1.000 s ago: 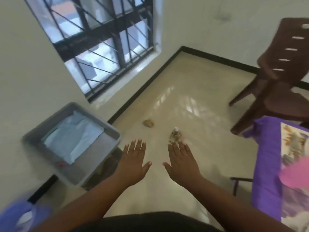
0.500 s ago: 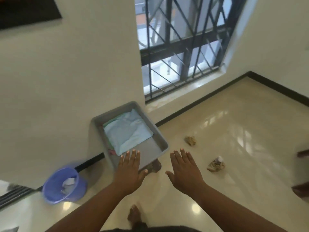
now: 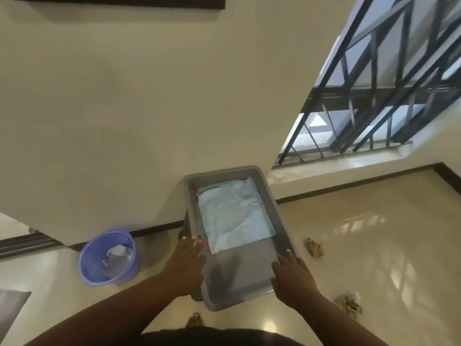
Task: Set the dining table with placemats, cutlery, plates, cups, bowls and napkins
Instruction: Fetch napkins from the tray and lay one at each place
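Raised off the floor (image 3: 374,233) against the wall, grey tub (image 3: 239,288), folded cloths (image 3: 234,216) stacked at its far end. Flanking near rims, probably for lifting: left hand (image 3: 185,265), right hand (image 3: 293,280), fingers straight, pressed flat, nothing clenched.

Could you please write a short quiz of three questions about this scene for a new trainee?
1. True or false: the light blue folded cloth lies inside the grey rectangular plastic tub.
2. Which hand is at the tub's right rim: the left hand or the right hand?
3. Fill in: the round blue plastic bucket stands on the ____, left of the tub.

Key: 1 true; 2 right hand; 3 floor.
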